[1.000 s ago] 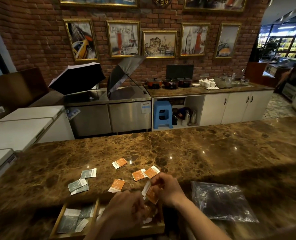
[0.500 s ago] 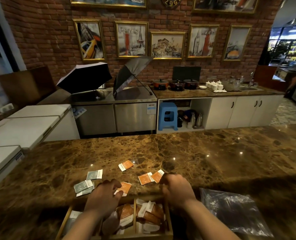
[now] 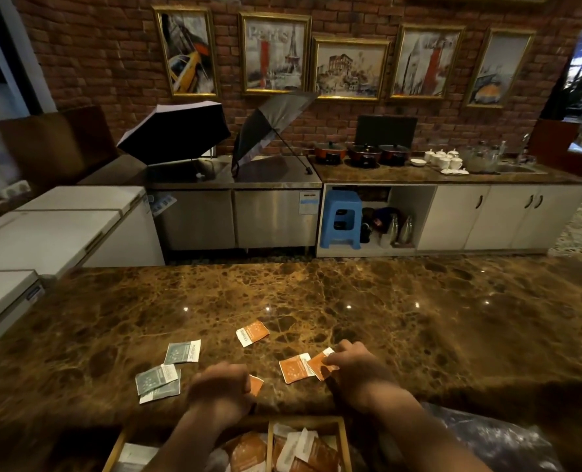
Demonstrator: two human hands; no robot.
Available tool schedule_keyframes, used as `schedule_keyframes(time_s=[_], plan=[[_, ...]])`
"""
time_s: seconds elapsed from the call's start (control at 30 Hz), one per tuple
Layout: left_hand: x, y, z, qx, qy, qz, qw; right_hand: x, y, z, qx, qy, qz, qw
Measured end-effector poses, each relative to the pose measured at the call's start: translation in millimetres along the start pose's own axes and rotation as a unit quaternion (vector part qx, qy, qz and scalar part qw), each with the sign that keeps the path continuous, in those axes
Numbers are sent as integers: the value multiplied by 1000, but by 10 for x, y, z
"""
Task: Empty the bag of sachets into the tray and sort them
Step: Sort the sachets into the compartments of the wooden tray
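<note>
Hands on orange sachets, green sachets aside

Two bare, sleeveless forearms

Head-height, forward-down over counter

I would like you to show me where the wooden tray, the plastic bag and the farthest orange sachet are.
wooden tray (image 3: 344,437): head view, on its right wall.
plastic bag (image 3: 507,441): head view, on its crumpled middle.
farthest orange sachet (image 3: 252,332): head view, on its centre.
</note>
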State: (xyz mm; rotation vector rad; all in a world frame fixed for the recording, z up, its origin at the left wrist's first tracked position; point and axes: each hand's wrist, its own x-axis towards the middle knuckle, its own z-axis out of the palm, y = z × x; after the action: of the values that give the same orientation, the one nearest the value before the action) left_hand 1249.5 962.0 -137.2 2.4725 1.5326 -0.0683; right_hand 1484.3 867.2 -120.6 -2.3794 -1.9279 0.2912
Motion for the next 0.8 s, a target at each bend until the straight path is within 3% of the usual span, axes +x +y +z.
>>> schedule_keyframes(time_s=[0.17,0.37,0.47,0.57,0.8], plan=[[207,9,60,-51,14,-26,998,250,104,178,-7,10,-34,999],[481,-96,23,-204,33,14,978,481,170,329,29,97,-81,992],[663,-203,-37,-250,18,-6,968,555,147,366,22,53,-86,995],[844,-275,-43,-234,37,-27,971,566,139,421,-8,10,-94,995],[1197,-226,-15,-155,21,28,987,541,335,589,61,59,-101,991]])
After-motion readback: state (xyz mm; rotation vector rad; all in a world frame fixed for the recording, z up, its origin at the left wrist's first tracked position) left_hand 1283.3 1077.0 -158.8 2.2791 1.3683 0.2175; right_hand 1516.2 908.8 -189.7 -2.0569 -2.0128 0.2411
